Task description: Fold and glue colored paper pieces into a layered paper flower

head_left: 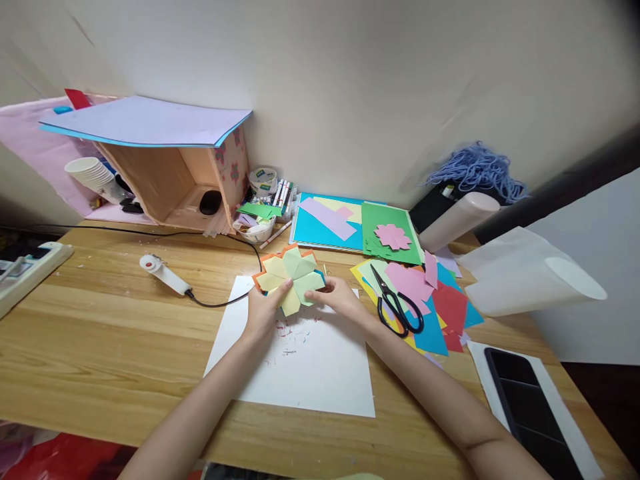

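Both hands hold a layered paper flower (295,270) above a white sheet of paper (310,373). Its upper petals are pale yellow and pale green, and orange and blue edges show behind them. My left hand (267,303) grips the lower left side, thumb on the front near the centre. At the lower right edge, my right hand (337,295) pinches the petals with the thumb in front. The fingers behind the flower are mostly hidden. Black-handled scissors (397,303) lie on scraps of coloured paper just right of my right hand.
A corded white glue gun (163,273) lies at left, near a power strip (33,273). An open box (170,173) stands behind. Coloured sheets (327,233) and a pink paper flower (393,237) lie at the back. At right are a paper roll (540,287) and a phone (530,407).
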`<action>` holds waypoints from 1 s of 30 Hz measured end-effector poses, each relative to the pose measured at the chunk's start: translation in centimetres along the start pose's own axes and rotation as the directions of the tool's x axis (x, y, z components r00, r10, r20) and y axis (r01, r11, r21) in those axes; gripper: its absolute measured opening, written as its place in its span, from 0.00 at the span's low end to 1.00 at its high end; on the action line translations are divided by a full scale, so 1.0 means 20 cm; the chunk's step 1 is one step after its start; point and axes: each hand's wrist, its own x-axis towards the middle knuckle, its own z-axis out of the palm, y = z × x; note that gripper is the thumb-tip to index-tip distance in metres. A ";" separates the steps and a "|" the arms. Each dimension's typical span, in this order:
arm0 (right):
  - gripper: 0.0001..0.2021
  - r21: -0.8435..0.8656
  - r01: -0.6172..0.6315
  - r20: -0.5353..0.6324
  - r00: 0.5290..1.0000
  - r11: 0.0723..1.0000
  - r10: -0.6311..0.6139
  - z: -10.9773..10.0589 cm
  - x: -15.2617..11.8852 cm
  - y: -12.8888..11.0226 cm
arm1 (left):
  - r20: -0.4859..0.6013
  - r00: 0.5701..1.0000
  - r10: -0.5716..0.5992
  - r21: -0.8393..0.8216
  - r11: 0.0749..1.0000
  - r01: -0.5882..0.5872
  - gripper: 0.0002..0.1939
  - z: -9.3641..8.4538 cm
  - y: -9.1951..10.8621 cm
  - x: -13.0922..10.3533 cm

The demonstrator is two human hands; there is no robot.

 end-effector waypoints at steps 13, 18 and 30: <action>0.13 -0.108 -0.025 -0.106 0.994 0.994 0.014 -0.09 0.02 -0.02 | -0.133 0.990 0.043 -0.013 0.999 -0.045 0.24 -0.05 0.02 0.06; 0.14 -0.067 0.020 -0.263 0.964 0.998 -0.037 -0.20 0.02 -0.08 | -0.164 0.986 0.021 -0.032 0.999 -0.026 0.25 -0.08 0.02 0.08; 0.16 -0.213 0.171 -0.684 0.677 0.962 -0.272 -0.61 0.03 -0.14 | -0.091 0.984 -0.150 -0.166 0.977 0.134 0.23 -0.09 0.00 0.11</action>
